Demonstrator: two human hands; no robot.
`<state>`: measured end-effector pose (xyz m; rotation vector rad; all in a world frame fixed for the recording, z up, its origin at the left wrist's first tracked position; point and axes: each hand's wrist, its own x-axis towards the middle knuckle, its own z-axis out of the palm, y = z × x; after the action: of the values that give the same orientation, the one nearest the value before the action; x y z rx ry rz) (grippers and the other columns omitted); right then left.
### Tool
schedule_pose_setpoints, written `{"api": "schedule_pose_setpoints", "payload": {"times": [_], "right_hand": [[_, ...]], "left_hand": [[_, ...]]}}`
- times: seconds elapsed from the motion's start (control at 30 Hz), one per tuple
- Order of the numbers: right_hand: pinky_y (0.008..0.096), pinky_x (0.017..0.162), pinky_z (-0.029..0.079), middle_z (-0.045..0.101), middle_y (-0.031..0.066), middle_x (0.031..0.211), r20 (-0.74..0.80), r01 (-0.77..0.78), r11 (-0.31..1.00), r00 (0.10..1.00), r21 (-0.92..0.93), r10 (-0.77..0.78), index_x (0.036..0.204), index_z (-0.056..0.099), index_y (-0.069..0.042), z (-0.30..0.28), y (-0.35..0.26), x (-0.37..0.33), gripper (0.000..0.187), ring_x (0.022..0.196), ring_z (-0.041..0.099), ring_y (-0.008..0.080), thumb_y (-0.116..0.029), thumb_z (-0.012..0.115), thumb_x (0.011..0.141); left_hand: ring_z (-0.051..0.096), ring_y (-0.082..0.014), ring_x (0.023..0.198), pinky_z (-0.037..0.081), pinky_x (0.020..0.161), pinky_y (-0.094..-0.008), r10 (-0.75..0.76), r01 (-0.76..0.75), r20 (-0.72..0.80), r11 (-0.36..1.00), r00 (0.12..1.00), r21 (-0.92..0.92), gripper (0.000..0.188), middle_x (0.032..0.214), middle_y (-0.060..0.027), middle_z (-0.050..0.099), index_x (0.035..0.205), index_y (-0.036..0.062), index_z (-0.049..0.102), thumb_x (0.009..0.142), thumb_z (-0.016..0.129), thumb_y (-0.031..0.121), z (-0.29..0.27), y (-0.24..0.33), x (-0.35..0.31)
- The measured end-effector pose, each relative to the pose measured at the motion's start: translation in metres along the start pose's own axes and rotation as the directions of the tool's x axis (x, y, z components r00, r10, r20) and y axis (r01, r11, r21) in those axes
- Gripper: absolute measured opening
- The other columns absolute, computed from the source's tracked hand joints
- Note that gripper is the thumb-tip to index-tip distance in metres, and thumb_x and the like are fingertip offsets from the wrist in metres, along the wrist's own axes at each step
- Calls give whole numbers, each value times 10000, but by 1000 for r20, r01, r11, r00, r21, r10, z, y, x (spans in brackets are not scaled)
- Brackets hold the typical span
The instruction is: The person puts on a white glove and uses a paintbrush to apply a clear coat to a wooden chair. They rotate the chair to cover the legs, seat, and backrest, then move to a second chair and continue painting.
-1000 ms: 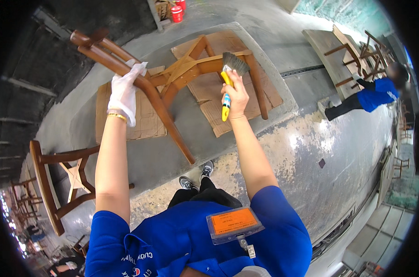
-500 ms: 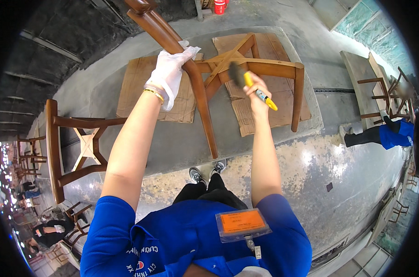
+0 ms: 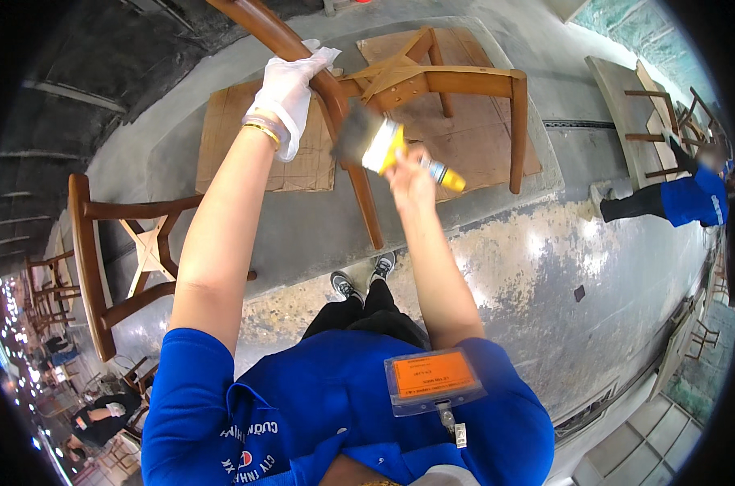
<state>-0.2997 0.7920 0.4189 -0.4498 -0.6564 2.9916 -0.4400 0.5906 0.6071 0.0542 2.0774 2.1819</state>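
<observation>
My left hand (image 3: 286, 93), in a white glove, is closed round the rail of a brown wooden chair frame (image 3: 472, 81), which stands tilted before me. Bare of any glove, my right hand (image 3: 413, 176) grips a paintbrush (image 3: 390, 147) by its yellow handle. The brush's dark, wide bristles are blurred and lie over the chair's near leg (image 3: 364, 206); I cannot tell whether they touch it. Light-coloured cross braces (image 3: 394, 74) join the frame beyond my hands.
Flattened cardboard (image 3: 311, 170) lies under the chair on a grey platform. A second chair frame (image 3: 88, 259) stands at the left. On the right, a person in a blue shirt (image 3: 691, 198) is beside more chair frames (image 3: 655, 134). Another person (image 3: 108, 417) is at the lower left.
The brush has moved left and nearer me, from the seat rail to the near leg. The chair and my left hand sit higher in the view.
</observation>
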Motion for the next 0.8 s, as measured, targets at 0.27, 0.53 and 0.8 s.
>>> {"api": "schedule_pose_setpoints", "payload": {"times": [0.27,0.53,0.8], "right_hand": [[343,712,560,680,36,892,-735,3,945,627,-328,-258,909,605,-118,-135,75,-78,219,771,662,181,82,694,891],[426,852,539,715,65,1165,101,303,937,941,174,-323,903,573,-186,-17,26,-41,242,1123,657,245,-7,725,962],[417,774,560,663,39,1048,-888,84,967,384,-239,-253,923,588,-136,-109,92,-108,186,945,655,218,-21,733,908]], "left_hand": [[664,-162,1156,449,1041,-387,1,-1,-15,1000,1000,9,608,1207,-51,762,1433,-3,604,930,794,280,0,-2,4],[665,-146,1072,468,931,-356,8,-8,6,998,1000,56,378,1124,-45,773,1214,17,776,921,802,254,-2,-15,12],[646,-142,976,464,863,-312,27,-27,-45,1000,999,2,319,1049,-44,757,1133,6,807,921,796,243,14,-18,8]]}}
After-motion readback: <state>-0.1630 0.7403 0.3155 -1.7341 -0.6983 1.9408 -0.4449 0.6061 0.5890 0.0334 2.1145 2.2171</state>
